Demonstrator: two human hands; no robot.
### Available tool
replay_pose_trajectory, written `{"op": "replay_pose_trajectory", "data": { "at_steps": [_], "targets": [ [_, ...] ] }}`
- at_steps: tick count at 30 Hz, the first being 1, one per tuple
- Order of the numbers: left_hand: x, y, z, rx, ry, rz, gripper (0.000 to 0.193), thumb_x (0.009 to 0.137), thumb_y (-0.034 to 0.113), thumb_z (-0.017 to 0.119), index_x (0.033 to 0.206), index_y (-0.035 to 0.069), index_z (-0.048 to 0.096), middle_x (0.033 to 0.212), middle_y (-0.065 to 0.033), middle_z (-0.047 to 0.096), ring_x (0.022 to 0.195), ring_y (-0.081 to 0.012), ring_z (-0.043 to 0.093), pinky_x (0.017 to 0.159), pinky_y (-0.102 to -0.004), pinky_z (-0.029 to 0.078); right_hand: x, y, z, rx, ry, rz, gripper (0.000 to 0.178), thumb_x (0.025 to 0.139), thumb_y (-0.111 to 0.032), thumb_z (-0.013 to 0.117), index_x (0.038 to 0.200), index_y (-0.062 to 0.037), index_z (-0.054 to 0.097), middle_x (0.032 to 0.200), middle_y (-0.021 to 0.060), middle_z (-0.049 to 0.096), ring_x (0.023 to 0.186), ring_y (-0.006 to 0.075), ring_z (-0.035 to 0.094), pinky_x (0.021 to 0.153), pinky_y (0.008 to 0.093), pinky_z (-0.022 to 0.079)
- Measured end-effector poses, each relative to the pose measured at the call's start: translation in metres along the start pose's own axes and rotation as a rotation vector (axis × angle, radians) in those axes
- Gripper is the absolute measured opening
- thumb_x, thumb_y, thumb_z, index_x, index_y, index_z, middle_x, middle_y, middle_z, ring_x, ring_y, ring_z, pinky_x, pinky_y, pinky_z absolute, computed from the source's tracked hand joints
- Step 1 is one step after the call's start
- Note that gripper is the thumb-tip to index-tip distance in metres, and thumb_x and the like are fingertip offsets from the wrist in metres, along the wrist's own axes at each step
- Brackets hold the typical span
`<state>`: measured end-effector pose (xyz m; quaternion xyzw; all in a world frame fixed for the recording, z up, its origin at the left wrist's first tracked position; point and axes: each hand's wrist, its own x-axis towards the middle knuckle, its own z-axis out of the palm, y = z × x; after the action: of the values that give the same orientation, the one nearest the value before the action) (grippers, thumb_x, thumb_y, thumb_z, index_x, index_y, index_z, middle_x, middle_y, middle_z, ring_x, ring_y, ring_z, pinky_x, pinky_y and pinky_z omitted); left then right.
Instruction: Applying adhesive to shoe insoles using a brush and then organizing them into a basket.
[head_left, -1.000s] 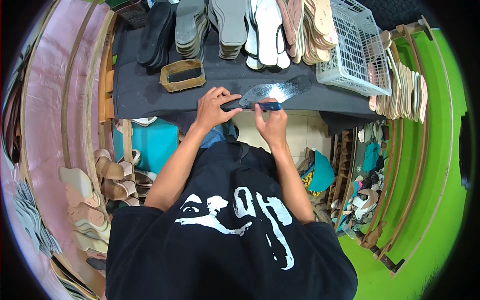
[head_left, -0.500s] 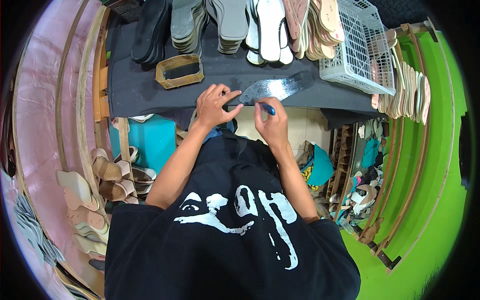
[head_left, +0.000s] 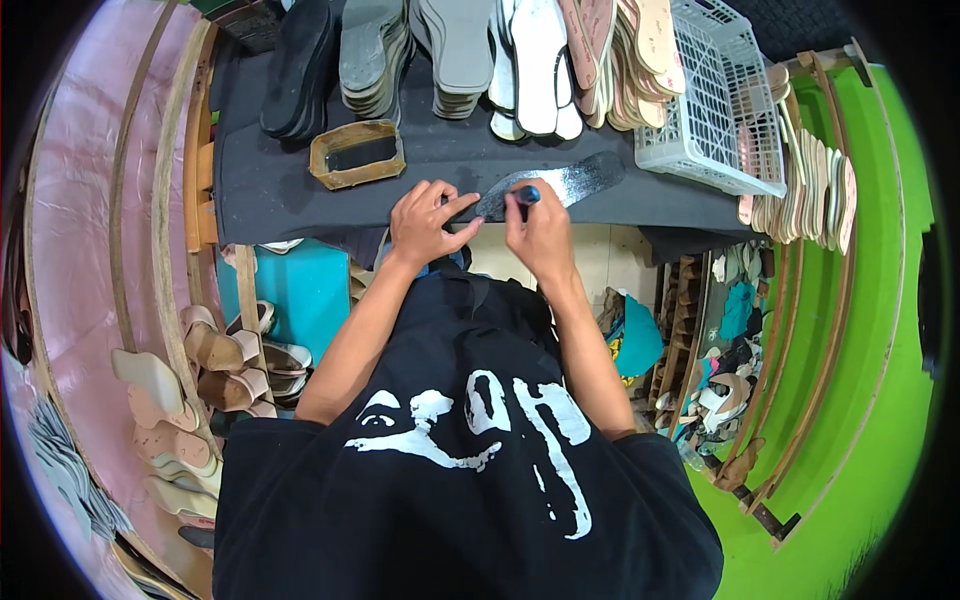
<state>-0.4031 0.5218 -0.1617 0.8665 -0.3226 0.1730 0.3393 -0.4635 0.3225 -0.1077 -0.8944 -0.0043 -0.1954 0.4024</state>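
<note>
A black insole (head_left: pixel 592 180), wet and glossy over its middle, lies at a slant on the dark cloth near the front edge of the table. My left hand (head_left: pixel 422 222) rests at the insole's left end, fingers apart and fingertips touching its tip. My right hand (head_left: pixel 543 235) is closed around a brush (head_left: pixel 530 194) with a dark blue handle, held over the left part of the insole. The bristles are hidden by my fingers. Behind my left hand stands a brown, many-sided tub (head_left: pixel 358 181) with dark liquid inside.
Along the back of the table stand stacks of black insoles (head_left: pixel 297 75), grey insoles (head_left: pixel 452 50), white insoles (head_left: pixel 538 75) and beige insoles (head_left: pixel 648 75). A white plastic basket (head_left: pixel 715 105) sits at the right. Wooden racks with shoe parts flank both sides.
My right hand and the brush have shifted slightly up and left over the insole, and the handle has tipped more upright. My left hand stays in nearly the same place.
</note>
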Motion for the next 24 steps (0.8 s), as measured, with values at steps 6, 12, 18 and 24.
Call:
{"op": "replay_pose_trajectory", "data": {
  "at_steps": [6, 12, 18, 24],
  "targets": [
    [-0.001, 0.003, -0.002, -0.015, 0.002, -0.004, 0.039, 0.073, 0.033, 0.094, 0.110, 0.028, 0.086, 0.090, 0.0063, 0.062, 0.073, -0.0171, 0.055, 0.064, -0.0335, 0.049, 0.002, -0.001, -0.001, -0.143, 0.073, -0.042, 0.025, 0.085, 0.009, 0.073, 0.107, 0.0017, 0.063, 0.099, 0.0213, 0.065, 0.095, 0.0456, 0.065, 0.082, 0.0513, 0.053],
    [0.001, 0.003, -0.004, -0.019, -0.008, -0.015, 0.037, 0.073, 0.032, 0.094, 0.109, 0.027, 0.086, 0.091, 0.0057, 0.062, 0.073, -0.0177, 0.055, 0.065, -0.0344, 0.049, -0.013, 0.020, -0.017, 0.014, 0.009, 0.132, 0.009, 0.093, 0.000, 0.075, 0.100, 0.0010, 0.070, 0.096, 0.0214, 0.072, 0.089, 0.0407, 0.072, 0.079, 0.0460, 0.058],
    [0.007, 0.006, 0.001, -0.105, 0.003, -0.183, 0.025, 0.077, 0.026, 0.094, 0.101, 0.022, 0.087, 0.082, 0.0040, 0.066, 0.075, -0.0185, 0.062, 0.066, -0.0348, 0.052, 0.016, 0.065, -0.075, -0.266, 0.421, 0.108, 0.010, 0.097, -0.001, 0.075, 0.106, 0.0012, 0.070, 0.098, 0.0204, 0.072, 0.090, 0.0407, 0.073, 0.080, 0.0448, 0.058],
    [0.012, 0.011, -0.002, -0.131, -0.012, -0.231, 0.020, 0.079, 0.022, 0.093, 0.098, 0.019, 0.088, 0.078, 0.0030, 0.069, 0.074, -0.0197, 0.066, 0.067, -0.0349, 0.053, -0.008, 0.033, -0.030, -0.039, 0.162, 0.004, 0.014, 0.092, 0.002, 0.076, 0.104, -0.0002, 0.069, 0.097, 0.0186, 0.072, 0.089, 0.0396, 0.072, 0.080, 0.0452, 0.058]
  ]
}}
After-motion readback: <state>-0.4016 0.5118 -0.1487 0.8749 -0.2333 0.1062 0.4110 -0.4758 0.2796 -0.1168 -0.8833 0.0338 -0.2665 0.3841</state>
